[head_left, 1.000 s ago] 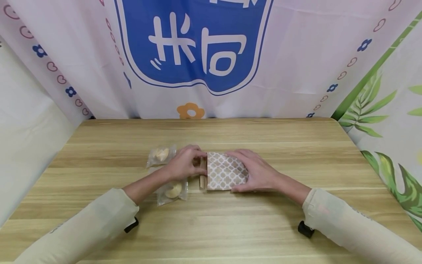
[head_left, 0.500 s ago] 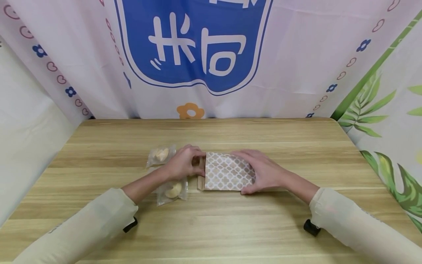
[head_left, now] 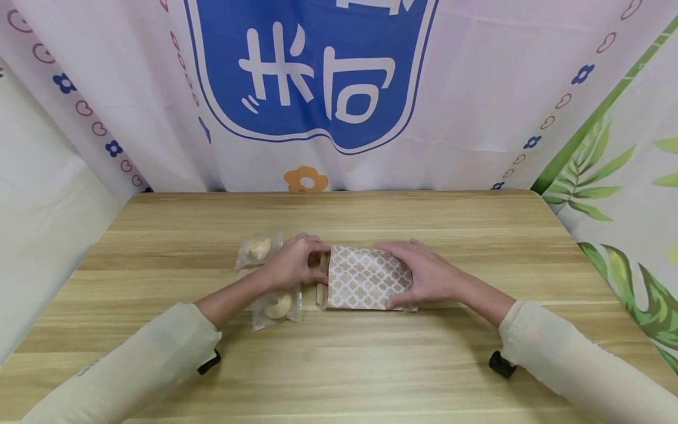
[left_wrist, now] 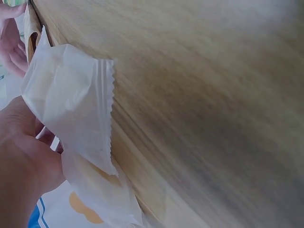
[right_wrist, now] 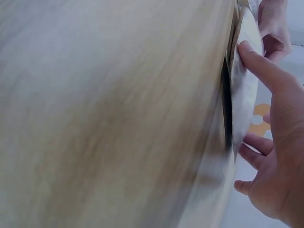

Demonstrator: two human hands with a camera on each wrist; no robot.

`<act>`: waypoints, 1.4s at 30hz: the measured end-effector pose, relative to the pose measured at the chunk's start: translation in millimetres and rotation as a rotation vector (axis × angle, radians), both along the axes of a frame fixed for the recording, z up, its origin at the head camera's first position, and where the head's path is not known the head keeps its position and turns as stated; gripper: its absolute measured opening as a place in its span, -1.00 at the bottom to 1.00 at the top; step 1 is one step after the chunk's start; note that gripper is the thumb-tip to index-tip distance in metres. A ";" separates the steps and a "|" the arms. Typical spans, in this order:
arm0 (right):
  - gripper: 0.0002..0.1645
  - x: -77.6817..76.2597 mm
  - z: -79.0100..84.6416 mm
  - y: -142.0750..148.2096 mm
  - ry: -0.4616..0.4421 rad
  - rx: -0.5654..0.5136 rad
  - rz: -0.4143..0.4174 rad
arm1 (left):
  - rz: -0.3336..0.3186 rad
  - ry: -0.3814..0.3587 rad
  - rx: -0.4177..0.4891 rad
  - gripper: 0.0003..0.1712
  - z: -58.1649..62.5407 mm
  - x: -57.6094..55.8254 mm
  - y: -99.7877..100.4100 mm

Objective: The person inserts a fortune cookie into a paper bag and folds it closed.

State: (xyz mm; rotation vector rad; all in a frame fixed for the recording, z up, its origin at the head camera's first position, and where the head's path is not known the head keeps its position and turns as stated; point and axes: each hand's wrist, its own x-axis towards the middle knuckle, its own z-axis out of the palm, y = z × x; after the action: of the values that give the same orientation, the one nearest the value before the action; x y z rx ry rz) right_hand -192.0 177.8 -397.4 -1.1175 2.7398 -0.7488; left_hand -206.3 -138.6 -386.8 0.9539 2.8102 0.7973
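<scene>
A flat paper bag with a white and tan quatrefoil pattern lies on the table, its folded edge at the left. My left hand pinches that left end with curled fingers. Across the right end, my right hand grips the bag, thumb on the near side and fingers at the far side. In the right wrist view, the thumb presses the paper bag, and its edge stands slightly off the tabletop. Clear sealed packets with pale round pieces inside lie by my left forearm: a back packet and a front packet.
The wood-grain table ends at a straight back edge against a printed curtain. In the left wrist view, a translucent packet with a serrated edge fills the space close beside the left hand.
My right hand has slid a little to the right along the bag, so more of its pattern shows. The bag has shifted slightly left and its near edge lower. The packets stay put.
</scene>
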 end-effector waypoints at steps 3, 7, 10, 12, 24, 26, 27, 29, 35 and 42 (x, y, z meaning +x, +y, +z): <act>0.34 1.0 -0.6 0.1 0.011 -0.018 0.011 | 0.007 -0.004 0.000 -0.29 0.3 0.6 0.4; 0.35 2.3 -1.0 -1.1 0.008 -0.031 0.020 | 0.035 -0.025 0.041 -0.40 0.2 2.1 1.6; 0.35 2.5 -1.1 -2.2 -0.012 -0.030 0.019 | 0.069 -0.031 0.101 -0.60 0.0 3.3 2.9; 0.34 2.2 -1.5 -2.5 -0.023 -0.028 0.020 | 0.084 -0.015 0.141 -0.74 -0.1 3.7 3.8; 0.33 0.7 -2.4 -3.6 -0.052 -0.024 0.027 | 0.070 -0.190 0.257 -0.92 3.9 0.7 6.7; 0.33 1.0 -2.3 -3.8 -0.056 -0.022 0.026 | 0.113 -0.271 0.281 -0.87 5.7 0.8 7.6; 0.33 1.2 -2.4 -3.9 -0.058 -0.022 0.026 | 0.137 -0.311 0.292 -0.84 6.6 0.8 8.1; 0.33 1.4 -2.5 -3.9 -0.060 -0.022 0.025 | 0.187 -0.389 0.313 -0.81 8.8 0.6 9.1; 0.34 1.1 -2.8 -4.0 -0.058 -0.029 0.032 | 0.299 -0.553 0.361 -0.82 14.5 -1.3 13.3; 0.34 0.0 -2.9 -4.9 -0.054 -0.015 0.036 | 0.372 -0.608 0.383 -0.85 14.4 -4.1 17.5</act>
State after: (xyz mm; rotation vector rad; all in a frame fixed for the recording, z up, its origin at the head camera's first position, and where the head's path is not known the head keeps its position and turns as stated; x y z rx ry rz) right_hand -192.0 172.9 -400.3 -1.1294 2.6667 -0.7847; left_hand -210.4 -121.1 -372.4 0.1387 2.3456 1.4187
